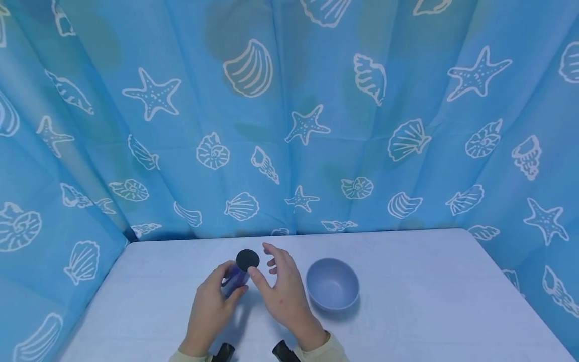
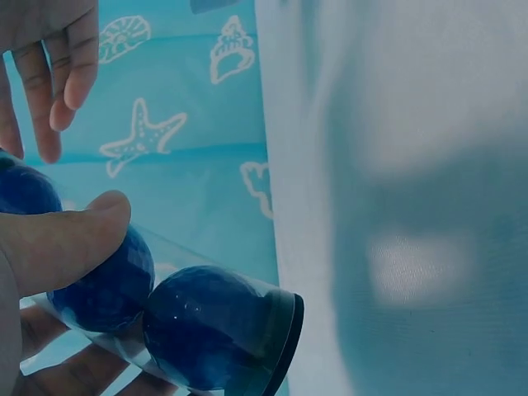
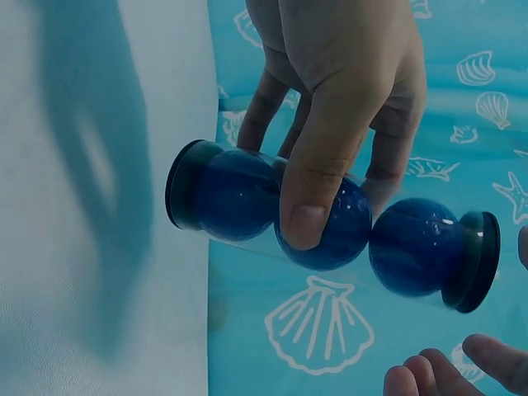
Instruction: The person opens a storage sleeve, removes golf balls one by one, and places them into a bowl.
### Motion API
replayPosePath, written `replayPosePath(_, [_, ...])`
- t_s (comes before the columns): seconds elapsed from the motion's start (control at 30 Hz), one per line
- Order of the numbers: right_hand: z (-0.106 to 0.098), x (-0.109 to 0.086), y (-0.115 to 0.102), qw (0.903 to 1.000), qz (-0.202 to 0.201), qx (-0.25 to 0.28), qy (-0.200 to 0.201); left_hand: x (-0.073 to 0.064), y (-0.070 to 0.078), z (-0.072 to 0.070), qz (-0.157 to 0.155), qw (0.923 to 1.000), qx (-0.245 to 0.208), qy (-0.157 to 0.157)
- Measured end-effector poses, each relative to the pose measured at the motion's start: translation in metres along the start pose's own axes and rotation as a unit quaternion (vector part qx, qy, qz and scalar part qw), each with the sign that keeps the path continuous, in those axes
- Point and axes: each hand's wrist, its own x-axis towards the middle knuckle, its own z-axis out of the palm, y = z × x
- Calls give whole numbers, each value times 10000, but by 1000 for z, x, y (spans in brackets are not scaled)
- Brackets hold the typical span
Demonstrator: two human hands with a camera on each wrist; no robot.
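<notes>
My left hand (image 1: 209, 305) grips a clear tube (image 3: 279, 171) of dark blue balls, thumb on one side and fingers round the other. Three balls, among them the middle ball (image 3: 351, 239), sit in a row inside it. A black cap (image 3: 480, 268) closes one end and another black cap (image 3: 180, 186) the other. From the head view the tube stands tilted above the table, its round black top turned up. Close to that top is my right hand (image 1: 285, 296), fingers spread and holding nothing. Its fingertips (image 3: 441, 375) also show below the tube in the right wrist view.
On the white table (image 1: 429, 296), a blue-violet bowl (image 1: 333, 303) stands just right of my right hand. Behind the table's back edge hangs a blue curtain (image 1: 312, 166) with white shells and starfish. Black wrist devices (image 1: 285, 351) show at both sleeves.
</notes>
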Motion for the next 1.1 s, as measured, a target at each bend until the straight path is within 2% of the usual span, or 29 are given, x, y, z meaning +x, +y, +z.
replayPosePath(0.37, [3,-2,-4,9999,98,-23,-44,-2,3,0,10,9997,263,8])
replayPosePath(0.7, [3,-1,-6,9998,136,-126,-122,-2,5,-1,87,9993,355,31])
replayPosePath(0.93, [4,-2,-5,9997,149,-190,-22,-3,5,2,157,9991,371,108])
replayPosePath(1.1, [4,-3,-4,9993,308,-205,-35,-3,6,3,202,9991,341,123])
